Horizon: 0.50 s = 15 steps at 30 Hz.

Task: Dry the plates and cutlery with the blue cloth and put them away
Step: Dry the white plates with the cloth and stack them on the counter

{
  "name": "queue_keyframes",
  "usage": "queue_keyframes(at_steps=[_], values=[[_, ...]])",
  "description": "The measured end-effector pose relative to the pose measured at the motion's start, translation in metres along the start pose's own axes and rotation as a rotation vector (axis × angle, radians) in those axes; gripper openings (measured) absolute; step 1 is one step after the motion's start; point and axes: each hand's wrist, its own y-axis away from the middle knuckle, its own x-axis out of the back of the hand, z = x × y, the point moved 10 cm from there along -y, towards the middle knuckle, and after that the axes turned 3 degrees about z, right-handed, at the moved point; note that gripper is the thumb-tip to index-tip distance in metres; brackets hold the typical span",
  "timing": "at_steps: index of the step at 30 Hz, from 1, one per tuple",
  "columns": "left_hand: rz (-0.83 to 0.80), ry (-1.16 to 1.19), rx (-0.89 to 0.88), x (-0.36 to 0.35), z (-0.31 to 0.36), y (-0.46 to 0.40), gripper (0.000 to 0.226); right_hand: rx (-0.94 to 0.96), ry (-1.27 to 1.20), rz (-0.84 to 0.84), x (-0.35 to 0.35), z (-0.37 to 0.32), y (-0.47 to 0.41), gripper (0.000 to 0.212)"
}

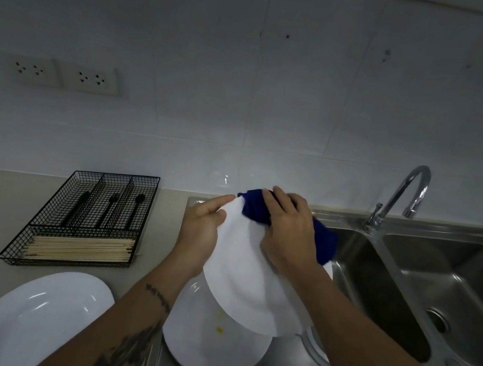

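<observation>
A white plate (239,275) is held tilted above the sink's drainboard. My left hand (199,232) grips its left rim, thumb on the face and index finger along the upper edge. My right hand (286,232) presses the bunched blue cloth (323,244) onto the plate's upper right part, fingers curled over the cloth. Under it another white plate (210,349) with a small yellow spot lies on the drainboard. A large white oval plate (29,317) rests on the counter at lower left. Black cutlery (109,207) lies in the black wire tray (145,216).
The wire tray also holds a bundle of wooden chopsticks (79,248) in its front compartment. A double steel sink (406,283) with a curved tap (403,196) fills the right side. Wall sockets (60,73) sit on the tiled wall at left.
</observation>
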Motion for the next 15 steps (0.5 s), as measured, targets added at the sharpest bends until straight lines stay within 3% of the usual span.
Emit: queue_keyframes(at_steps=[4,9,12,15], values=[[0.067,0.113,-0.005,0.011,0.007,-0.012,0.045,0.104,-0.189,-0.005,-0.001,-0.027,0.000,0.050],[0.164,0.099,-0.060,0.042,0.022,-0.026,0.042,0.279,-0.314,-0.311,-0.008,-0.063,0.035,0.052],[0.201,0.093,-0.065,0.060,0.021,-0.028,0.042,0.336,-0.249,-0.409,-0.002,-0.051,0.048,0.053],[0.197,0.078,-0.081,0.062,0.020,-0.026,0.043,0.282,-0.063,-0.304,0.001,-0.021,0.035,0.053]])
